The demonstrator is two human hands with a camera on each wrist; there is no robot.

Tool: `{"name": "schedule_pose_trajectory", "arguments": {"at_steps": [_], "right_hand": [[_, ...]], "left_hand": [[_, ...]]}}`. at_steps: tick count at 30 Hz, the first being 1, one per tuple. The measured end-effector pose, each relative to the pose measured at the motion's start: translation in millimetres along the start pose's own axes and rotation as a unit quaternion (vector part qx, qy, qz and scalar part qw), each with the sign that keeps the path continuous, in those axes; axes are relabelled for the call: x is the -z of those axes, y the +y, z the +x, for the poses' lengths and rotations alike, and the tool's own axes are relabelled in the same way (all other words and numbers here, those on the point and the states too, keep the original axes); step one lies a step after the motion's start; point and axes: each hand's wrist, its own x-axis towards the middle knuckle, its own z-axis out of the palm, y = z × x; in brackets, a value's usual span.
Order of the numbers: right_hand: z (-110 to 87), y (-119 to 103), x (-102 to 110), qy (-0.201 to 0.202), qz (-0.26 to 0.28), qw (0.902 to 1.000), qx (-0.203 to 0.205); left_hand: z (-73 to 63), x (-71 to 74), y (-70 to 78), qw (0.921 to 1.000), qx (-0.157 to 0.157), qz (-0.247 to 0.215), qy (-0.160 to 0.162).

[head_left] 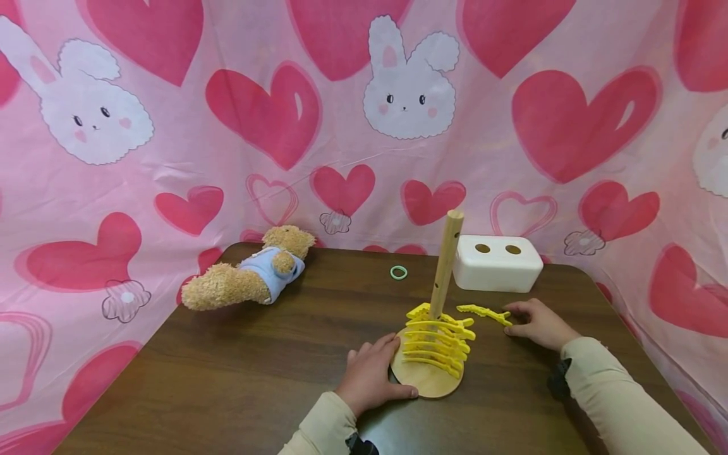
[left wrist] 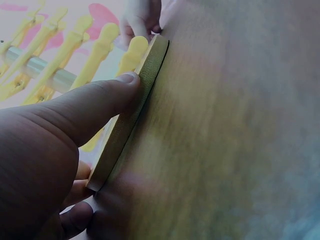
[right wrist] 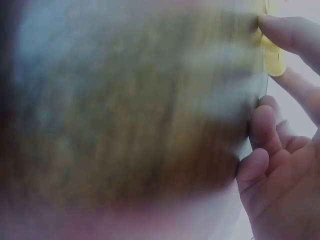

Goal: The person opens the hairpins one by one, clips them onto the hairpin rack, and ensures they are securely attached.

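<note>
My left hand [head_left: 371, 374] grips the rim of a round wooden base [head_left: 421, 381], thumb at the near edge and fingers along the left side. From this base rises a wooden post [head_left: 447, 265], its lower part carrying a stack of several yellow hair clips [head_left: 435, 344]. In the left wrist view the thumb presses against the edge of the base, which sits on the table. To the right of the stack, my right hand [head_left: 540, 323] pinches one end of a loose yellow hair clip [head_left: 483, 311] between thumb and forefinger, low over the tabletop. Its other fingers are curled.
A white box [head_left: 497, 268] with two round holes on top stands behind the post. Near the back of the brown table [head_left: 227, 373] lies a pale green ring [head_left: 399, 272]. A teddy bear [head_left: 250, 278] in light blue lies at the back left. Pink cloth [head_left: 341, 145] hangs behind.
</note>
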Motion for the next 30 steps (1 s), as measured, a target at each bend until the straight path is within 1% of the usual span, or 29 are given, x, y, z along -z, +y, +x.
{"name": "schedule_pose_trajectory", "arguments": {"at_steps": [2,5,9,13,16,19,25,30], "right_hand": [[-1.8,-3,1,0.000,0.002,0.9999,-0.016],[-5.0,-2,0,0.006,0.019,0.9992,-0.036],[-11.0,-3,-1,0.024,0.071,0.9954,-0.059],[-15.6,-8,-5,0.049,0.135,0.9874,-0.065],[-18.1,-12,-9,0.066,0.161,0.9829,-0.059],[-21.0,-16,-11,0.083,0.168,0.9807,-0.057],[-28.7,-23,-14,0.118,0.151,0.9792,-0.065],[-37.1,-33,-15,0.154,0.159,0.9733,-0.059]], "left_hand": [[0.0,-0.2,0.0,1.0000,0.000,0.000,0.000],[0.2,-0.8,-0.2,1.0000,-0.001,-0.003,0.001],[0.3,-1.4,-0.5,1.0000,-0.002,-0.003,0.002],[0.3,-1.4,-0.6,1.0000,-0.002,0.002,0.005],[-0.1,-1.0,-0.3,1.0000,-0.002,0.002,0.005],[-0.4,-0.7,-0.3,1.0000,-0.002,0.001,0.004],[-1.1,-0.8,-0.7,0.9999,-0.007,0.003,0.011],[-1.3,-1.3,-1.3,0.9998,-0.012,0.001,0.013]]}}
